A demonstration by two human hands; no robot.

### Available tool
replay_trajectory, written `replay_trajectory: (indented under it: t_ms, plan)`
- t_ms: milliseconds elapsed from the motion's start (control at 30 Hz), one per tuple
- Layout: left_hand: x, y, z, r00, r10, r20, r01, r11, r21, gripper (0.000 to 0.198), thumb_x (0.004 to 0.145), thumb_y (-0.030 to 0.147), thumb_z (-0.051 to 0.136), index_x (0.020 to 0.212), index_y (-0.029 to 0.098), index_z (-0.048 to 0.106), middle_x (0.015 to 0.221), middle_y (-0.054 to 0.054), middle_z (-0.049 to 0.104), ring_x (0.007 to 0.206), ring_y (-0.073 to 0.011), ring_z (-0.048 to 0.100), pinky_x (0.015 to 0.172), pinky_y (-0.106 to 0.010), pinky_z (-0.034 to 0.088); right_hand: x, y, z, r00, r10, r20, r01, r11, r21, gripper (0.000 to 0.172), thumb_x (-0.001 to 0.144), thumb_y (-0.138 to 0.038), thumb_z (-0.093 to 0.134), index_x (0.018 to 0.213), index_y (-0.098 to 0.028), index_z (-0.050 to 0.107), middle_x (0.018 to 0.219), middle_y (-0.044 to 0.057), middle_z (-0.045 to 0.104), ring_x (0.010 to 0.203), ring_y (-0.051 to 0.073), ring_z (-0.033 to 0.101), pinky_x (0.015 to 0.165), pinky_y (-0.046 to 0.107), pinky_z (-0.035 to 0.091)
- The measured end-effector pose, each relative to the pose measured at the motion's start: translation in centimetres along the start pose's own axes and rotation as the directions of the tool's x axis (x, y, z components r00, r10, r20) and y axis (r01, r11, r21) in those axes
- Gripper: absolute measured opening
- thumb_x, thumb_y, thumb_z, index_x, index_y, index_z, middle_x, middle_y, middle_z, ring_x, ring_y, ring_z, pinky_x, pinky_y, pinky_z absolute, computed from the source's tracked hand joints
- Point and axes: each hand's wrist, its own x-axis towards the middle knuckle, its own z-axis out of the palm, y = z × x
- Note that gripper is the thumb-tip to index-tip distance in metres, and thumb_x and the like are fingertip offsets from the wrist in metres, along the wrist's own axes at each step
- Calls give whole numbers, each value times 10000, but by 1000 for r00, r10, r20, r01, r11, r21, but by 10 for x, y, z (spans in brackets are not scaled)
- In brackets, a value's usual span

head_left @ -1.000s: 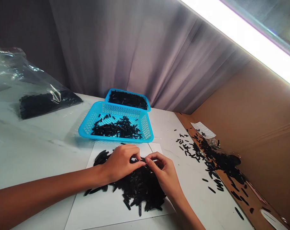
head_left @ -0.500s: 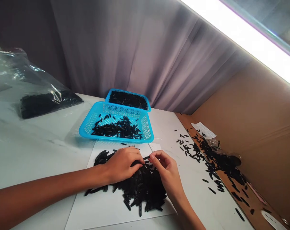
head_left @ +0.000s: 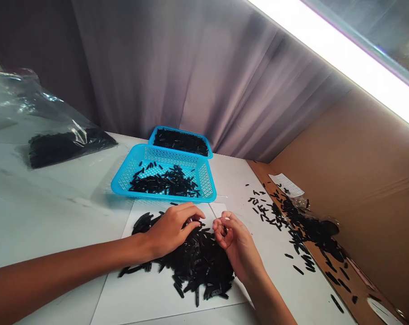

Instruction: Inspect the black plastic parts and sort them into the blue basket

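The heap of thin, black, stick-shaped pieces (head_left: 204, 271) lay on a white rectangular sheet (head_left: 150, 295), and the person's two bare hands were working at its upper edge. The left hand (head_left: 172, 230) came from 9 o'clock, with its fingers bent over the heap, but I could not tell if they were pinching anything. The right hand (head_left: 233, 241) came from 5 o'clock, with its fingertips (head_left: 221, 223) pressed closely together, and they seemed to pinch one thin black piece (head_left: 224, 230), although the fingers hid most of it. These pieces looked stiff and light, perhaps hard plastic, so they would probably slide and roll easily. It seemed best to take one piece by its two long sides, between thumb and finger pads. At 12 o'clock from the heap stood a bright blue perforated plastic basket (head_left: 204, 180) holding black pieces, and a second blue basket (head_left: 180, 131) stood behind it. A clear plastic bag (head_left: 65, 144) of black pieces lay at 10 o'clock, and loose black pieces (head_left: 309, 230) lay scattered at 3 o'clock.
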Motion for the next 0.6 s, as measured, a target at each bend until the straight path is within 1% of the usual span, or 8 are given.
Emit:
replay_trajectory:
  t_ms: [67, 100, 200, 267, 333, 400, 500, 600]
  plan:
    - [-1, 0, 0, 1000, 20, -19, -21, 1000, -13, 192, 912, 51, 580, 1018, 188, 663, 990, -15, 690, 935, -158, 639, 845, -301, 481, 0, 2, 1, 1000, -23, 7, 24, 989, -149, 219, 797, -351, 703, 854, -204, 551, 631, -40, 555, 481, 90, 356, 458, 217, 208]
    - [-2, 0, 1, 999, 35, -29, -36, 999, -25, 205, 917, 45, 568, 1027, 189, 664, 993, -16, 690, 937, -154, 639, 847, -296, 484, 0, 3, 1, 999, -51, 16, 53, 969, -239, 253, 795, -380, 717, 898, -201, 572, 609, -53, 521, 487, 94, 340, 469, 226, 193]
    - [-3, 1, 1, 993, 95, -76, -101, 992, -78, 225, 924, 39, 562, 1041, 198, 669, 989, -10, 696, 928, -138, 644, 840, -275, 488, 1, 7, 2, 987, -140, 76, 159, 875, -458, 349, 792, -455, 726, 975, -175, 630, 588, -66, 440, 547, 118, 358, 523, 249, 235]
    - [-4, 1, 2, 986, 126, -110, -137, 986, -99, 200, 922, 53, 584, 1030, 195, 675, 970, -7, 703, 914, -132, 649, 835, -266, 489, 1, 9, 2, 984, -142, 111, 179, 826, -534, 366, 801, -484, 706, 948, -151, 666, 583, -69, 391, 555, 121, 335, 536, 261, 236]
    - [-4, 0, 3, 982, 140, -125, -153, 983, -101, 163, 913, 67, 611, 1000, 185, 681, 939, -5, 709, 888, -130, 652, 825, -262, 490, 1, 10, 1, 987, -105, 122, 156, 803, -575, 378, 807, -505, 688, 890, -136, 686, 587, -65, 371, 547, 116, 300, 527, 266, 210]
    - [-4, -1, 3, 982, 145, -122, -157, 982, -102, 142, 902, 68, 628, 972, 177, 684, 915, -5, 709, 864, -129, 651, 808, -258, 491, 1, 10, 1, 989, -80, 124, 138, 795, -591, 388, 810, -514, 680, 852, -128, 692, 606, -49, 401, 560, 118, 310, 531, 269, 211]
    - [-4, -2, 2, 984, 145, -103, -157, 981, -117, 138, 891, 59, 633, 956, 169, 684, 903, -10, 705, 848, -134, 649, 785, -260, 493, 1, 10, 0, 989, -81, 124, 139, 796, -589, 403, 813, -522, 676, 879, -125, 700, 643, -23, 468, 585, 128, 348, 552, 274, 242]
    - [-4, -3, 2, 985, 151, -79, -160, 980, -121, 144, 883, 50, 634, 949, 166, 686, 898, -17, 699, 844, -144, 642, 779, -270, 493, 1, 9, 0, 988, -91, 127, 148, 801, -581, 416, 819, -538, 666, 880, -129, 704, 638, -16, 495, 587, 135, 367, 560, 277, 256]
